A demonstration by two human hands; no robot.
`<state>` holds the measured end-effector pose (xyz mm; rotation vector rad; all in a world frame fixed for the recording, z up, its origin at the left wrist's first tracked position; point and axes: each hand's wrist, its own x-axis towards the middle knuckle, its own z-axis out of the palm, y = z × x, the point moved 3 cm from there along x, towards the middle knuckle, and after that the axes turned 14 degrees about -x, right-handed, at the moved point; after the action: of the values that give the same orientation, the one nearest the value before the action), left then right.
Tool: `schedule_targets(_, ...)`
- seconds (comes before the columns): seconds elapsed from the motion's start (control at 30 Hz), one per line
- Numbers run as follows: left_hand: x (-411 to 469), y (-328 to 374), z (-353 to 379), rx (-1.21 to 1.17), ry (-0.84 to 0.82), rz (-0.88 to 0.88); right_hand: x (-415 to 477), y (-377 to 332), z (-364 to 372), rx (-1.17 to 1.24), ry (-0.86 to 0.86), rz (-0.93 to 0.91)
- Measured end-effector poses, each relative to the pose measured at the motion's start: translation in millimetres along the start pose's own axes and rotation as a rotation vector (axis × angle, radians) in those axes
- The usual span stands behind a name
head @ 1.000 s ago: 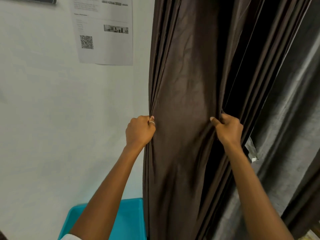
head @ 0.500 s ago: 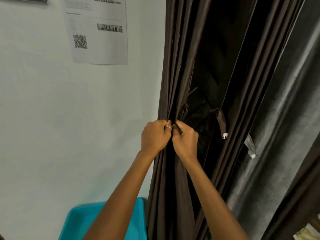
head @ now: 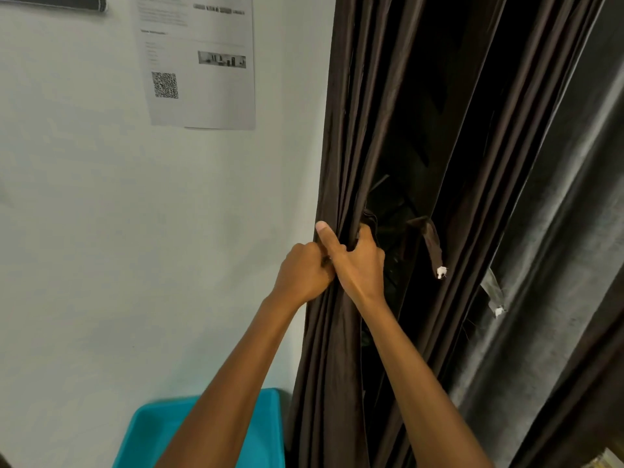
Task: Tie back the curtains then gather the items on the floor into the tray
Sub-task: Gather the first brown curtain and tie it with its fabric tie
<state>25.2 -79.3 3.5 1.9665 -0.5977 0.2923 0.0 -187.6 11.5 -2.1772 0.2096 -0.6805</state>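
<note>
A dark brown curtain (head: pixel 341 332) hangs beside the white wall, bunched into a narrow column of folds. My left hand (head: pixel 305 271) is clenched on the bunch's left edge. My right hand (head: pixel 358 261) wraps around the same bunch from the right, thumb up, touching the left hand. A brown tie-back strap (head: pixel 434 246) with a white tip dangles loose to the right of my hands. A teal tray (head: pixel 148 434) lies low at the bottom, partly hidden by my left forearm.
A printed sheet with a QR code (head: pixel 199 65) is stuck on the white wall at upper left. A grey curtain (head: pixel 557 265) hangs to the right, with a second white-tipped strap (head: pixel 493 295) on it. The floor is out of view.
My right hand swept the curtain's right edge leftward to meet my left hand, gathering the fabric into a bunch. Since then it has wrapped further around the bunch, thumb now raised.
</note>
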Motion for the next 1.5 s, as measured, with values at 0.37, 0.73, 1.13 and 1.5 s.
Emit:
schedule_targets(0.37, 2, -9, -19, -0.139, 0.104, 0.023, 11, 18, -26, 0.089, -0.003, -0.045)
schedule_targets(0.73, 36, 3, -24, -0.456, 0.018, -0.154, 12, 34, -45, 0.637, -0.217, 0.062)
schedule_targets(1.13, 45, 13, -16, -0.548, -0.059, -0.178, 13, 45, -69, 0.58, -0.195, 0.083)
schedule_targets(1.5, 41, 11, 2, -0.968, -0.23, -0.362, 12, 53, -67, 0.688, -0.326, 0.222)
